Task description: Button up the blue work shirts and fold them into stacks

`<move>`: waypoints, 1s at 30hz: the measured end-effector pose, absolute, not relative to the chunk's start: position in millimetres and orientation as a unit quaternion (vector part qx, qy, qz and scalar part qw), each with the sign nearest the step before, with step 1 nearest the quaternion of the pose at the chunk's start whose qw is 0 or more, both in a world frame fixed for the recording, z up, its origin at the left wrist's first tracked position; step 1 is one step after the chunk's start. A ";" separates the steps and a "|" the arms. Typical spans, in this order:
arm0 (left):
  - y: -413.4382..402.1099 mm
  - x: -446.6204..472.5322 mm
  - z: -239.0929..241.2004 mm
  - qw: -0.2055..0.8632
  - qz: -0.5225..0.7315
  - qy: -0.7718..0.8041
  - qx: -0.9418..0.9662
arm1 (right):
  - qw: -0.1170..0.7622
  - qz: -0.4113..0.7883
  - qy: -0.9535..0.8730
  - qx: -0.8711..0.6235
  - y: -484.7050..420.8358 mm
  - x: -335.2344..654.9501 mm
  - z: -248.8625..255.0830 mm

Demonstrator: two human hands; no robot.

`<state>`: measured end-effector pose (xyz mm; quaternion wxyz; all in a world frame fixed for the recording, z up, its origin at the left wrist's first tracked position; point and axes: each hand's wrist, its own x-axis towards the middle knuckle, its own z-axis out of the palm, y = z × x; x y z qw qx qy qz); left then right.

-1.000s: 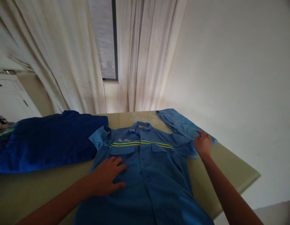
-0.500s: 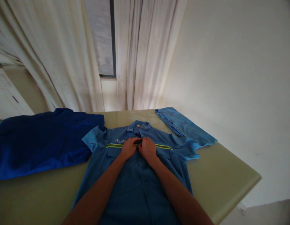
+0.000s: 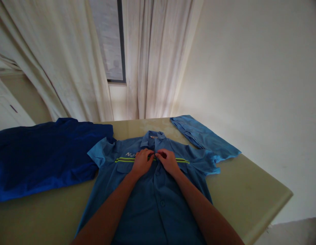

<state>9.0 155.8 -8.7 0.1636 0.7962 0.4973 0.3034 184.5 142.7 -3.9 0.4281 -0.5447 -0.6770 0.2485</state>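
Observation:
A blue short-sleeved work shirt (image 3: 145, 197) lies face up with its collar away from me. Two yellow-green stripes cross its chest, and white letters show partly beside my left hand. My left hand (image 3: 143, 162) pinches the front placket at stripe height. Opposite it, my right hand (image 3: 168, 161) also pinches the placket, fingertips almost meeting the left ones. Whatever small part sits between the fingertips is hidden. Lower on the front, a round button (image 3: 162, 203) is visible.
Dark blue folded clothing (image 3: 45, 156) lies on the left, touching the shirt's sleeve. A lighter blue folded garment (image 3: 206, 136) rests at the back right, by the other sleeve. The table (image 3: 250, 190) ends at a right-hand edge near the wall. Curtains (image 3: 163, 61) hang behind.
My right hand has shifted slightly right and turned its fingers inward; the fingertips now pinch the placket. The left hand stays nearly in place. The view has moved a little.

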 end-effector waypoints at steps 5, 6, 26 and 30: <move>155.1 11.1 -10.7 0.154 0.334 0.480 0.796 | 0.316 0.078 -0.725 -0.607 134.5 174.7 6.5; 155.2 11.6 -11.6 0.152 0.336 0.478 0.797 | 0.291 0.050 -0.727 -0.620 133.2 172.8 8.0; 157.4 6.6 -14.9 0.185 0.370 0.448 0.793 | 0.377 0.114 -0.725 -0.566 134.2 174.5 -0.6; 156.1 8.6 -15.6 0.207 0.373 0.430 0.796 | 0.387 0.109 -0.689 -0.602 141.2 177.6 -4.5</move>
